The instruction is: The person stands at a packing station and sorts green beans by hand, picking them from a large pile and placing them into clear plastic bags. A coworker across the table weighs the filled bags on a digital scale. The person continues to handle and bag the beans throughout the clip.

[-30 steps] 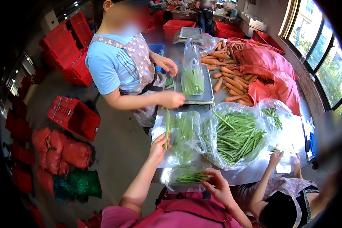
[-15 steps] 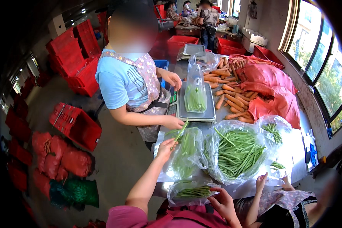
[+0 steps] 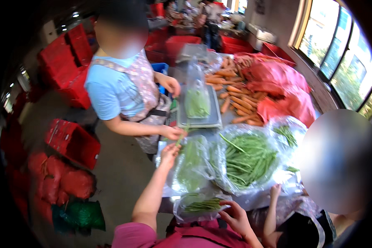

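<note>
My left hand (image 3: 169, 154) reaches forward, its fingers closed around the lower end of a few long green beans (image 3: 182, 135). The upper end of those beans meets the hand (image 3: 172, 132) of a person in a light blue shirt; blur hides whether that hand grips them. Close to my body, my right hand (image 3: 236, 218) has curled fingers and thumb at the right edge of a small clear plastic bag of green beans (image 3: 202, 205). Between my hands and the scale lies a longer clear bag of green beans (image 3: 191, 163). A large open bag of green beans (image 3: 250, 159) stands to its right.
A scale (image 3: 214, 118) bears another filled bag (image 3: 197, 103). Loose carrots (image 3: 239, 101) and red mesh sacks (image 3: 283, 91) cover the table's far right. Another person's hand (image 3: 275, 190) is at the near right. Red crates (image 3: 72, 142) and sacks stand on the left floor.
The whole view has shifted, so the scene sits further left. The person at the right now leans into view. My left hand still holds the beans near the other person's hand.
</note>
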### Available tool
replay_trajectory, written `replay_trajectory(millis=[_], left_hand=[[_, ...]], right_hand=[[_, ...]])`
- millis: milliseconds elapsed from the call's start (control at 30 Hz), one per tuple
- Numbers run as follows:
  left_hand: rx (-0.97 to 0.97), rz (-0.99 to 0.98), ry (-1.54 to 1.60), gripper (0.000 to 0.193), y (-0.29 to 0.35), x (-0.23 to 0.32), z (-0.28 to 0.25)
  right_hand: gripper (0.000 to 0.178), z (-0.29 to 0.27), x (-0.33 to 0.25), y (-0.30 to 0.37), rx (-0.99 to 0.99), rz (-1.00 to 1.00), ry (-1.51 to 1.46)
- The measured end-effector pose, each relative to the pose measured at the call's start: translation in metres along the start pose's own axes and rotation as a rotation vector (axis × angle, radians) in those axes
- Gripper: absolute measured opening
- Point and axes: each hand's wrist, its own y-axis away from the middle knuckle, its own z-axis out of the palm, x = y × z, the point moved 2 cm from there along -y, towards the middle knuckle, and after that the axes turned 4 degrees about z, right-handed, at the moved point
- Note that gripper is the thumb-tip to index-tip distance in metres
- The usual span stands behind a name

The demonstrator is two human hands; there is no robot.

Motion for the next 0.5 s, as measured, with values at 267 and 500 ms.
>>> replay_trajectory(millis=[267, 500], left_hand=[[-0.066, -0.058, -0.256, 0.035, 0.072, 0.036, 0.021], [-0.611, 0.059, -1.495, 0.099, 0.207, 0.038, 0.031]], right_hand=[[0.042, -0.067, -0.018, -0.077, 0.403, -0.489, 0.517], [0.107, -0.099, 0.011, -0.179, 0.022, -0.432, 1.216]])
